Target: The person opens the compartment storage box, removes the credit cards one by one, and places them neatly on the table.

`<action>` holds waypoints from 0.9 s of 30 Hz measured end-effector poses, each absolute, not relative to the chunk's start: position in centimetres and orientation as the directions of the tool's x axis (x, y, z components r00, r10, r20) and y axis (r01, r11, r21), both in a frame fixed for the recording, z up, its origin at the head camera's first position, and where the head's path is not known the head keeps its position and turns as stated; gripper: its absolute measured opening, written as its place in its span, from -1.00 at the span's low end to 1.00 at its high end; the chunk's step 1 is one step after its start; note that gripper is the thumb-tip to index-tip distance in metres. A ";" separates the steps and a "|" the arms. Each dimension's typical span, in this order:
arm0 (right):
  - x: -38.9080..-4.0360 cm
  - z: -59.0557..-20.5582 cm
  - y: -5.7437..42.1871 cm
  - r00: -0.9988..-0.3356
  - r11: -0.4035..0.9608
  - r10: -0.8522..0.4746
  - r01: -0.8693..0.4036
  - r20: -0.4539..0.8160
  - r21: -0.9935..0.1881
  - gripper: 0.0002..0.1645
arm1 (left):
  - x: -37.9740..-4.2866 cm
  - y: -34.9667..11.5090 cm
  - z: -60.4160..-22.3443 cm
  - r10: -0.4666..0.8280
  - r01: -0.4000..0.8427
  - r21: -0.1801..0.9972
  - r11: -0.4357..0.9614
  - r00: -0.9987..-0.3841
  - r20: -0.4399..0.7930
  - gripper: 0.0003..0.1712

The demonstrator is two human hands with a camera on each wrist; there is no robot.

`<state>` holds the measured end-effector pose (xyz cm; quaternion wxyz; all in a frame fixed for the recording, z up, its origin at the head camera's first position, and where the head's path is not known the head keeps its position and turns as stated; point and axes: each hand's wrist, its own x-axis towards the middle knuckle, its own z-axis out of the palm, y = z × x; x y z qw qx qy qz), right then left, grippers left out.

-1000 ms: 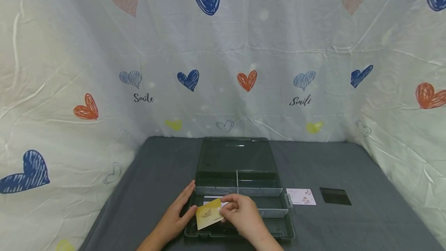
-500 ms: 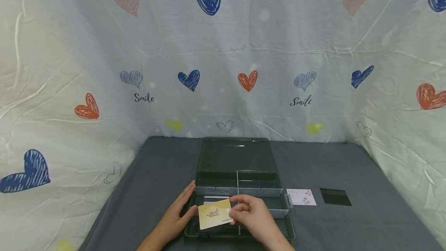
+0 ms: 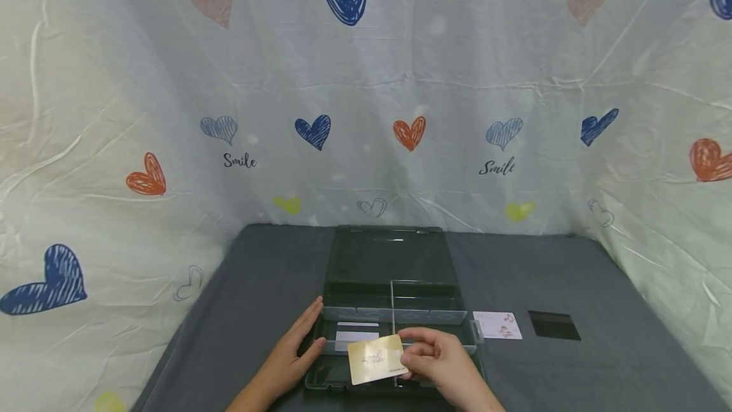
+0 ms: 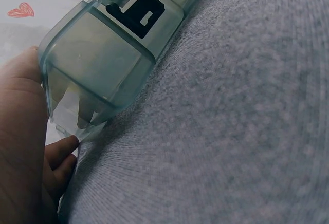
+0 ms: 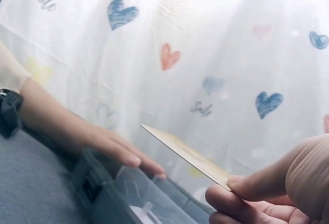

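A pale yellow card (image 3: pixel 374 361) with a small printed drawing is pinched at its right edge between the thumb and fingers of my right hand (image 3: pixel 446 364). It is tilted above the front part of a dark see-through divided plastic box (image 3: pixel 323 386), whose lid (image 3: pixel 391 256) lies back. My left hand (image 3: pixel 288 351) rests along the box's left side, fingers extended, thumb at the rim. In the left wrist view, fingertips touch the box's clear wall (image 4: pixel 97 54). A white card with a dark stripe (image 3: pixel 357 337) lies in the left middle compartment, partly hidden by the yellow card.
To the right of the box lie a white printed card (image 3: pixel 497 325) and a black card (image 3: pixel 555 325) on the grey cloth (image 3: pixel 537 278). A white divider (image 3: pixel 392 294) splits the box lengthwise. Behind the table hangs a heart-patterned curtain (image 3: pixel 366 81).
The right hand has carried the yellow card to the right, away from the left thumb, and turned it flatter to view. More of the striped white card now shows. The left hand stays put.
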<state>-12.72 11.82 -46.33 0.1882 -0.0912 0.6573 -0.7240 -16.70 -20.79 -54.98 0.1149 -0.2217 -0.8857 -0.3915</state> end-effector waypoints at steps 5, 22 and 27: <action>-12.6 -45.8 13.1 -0.915 -0.063 -0.383 0.163 -0.127 -0.985 -0.33 | -16.7 -20.9 -55.0 0.302 0.487 0.644 0.590 -0.873 0.383 -0.23; -12.3 -45.8 18.3 -0.926 0.008 -0.301 0.237 -0.229 -0.971 -0.31 | -16.7 -20.9 -55.3 0.315 0.457 0.671 0.583 -0.889 0.332 -0.23; -12.2 -45.9 19.9 -0.934 0.042 -0.257 0.247 -0.249 -0.968 -0.27 | -16.7 -21.0 -55.3 0.309 0.442 0.684 0.580 -0.897 0.317 -0.23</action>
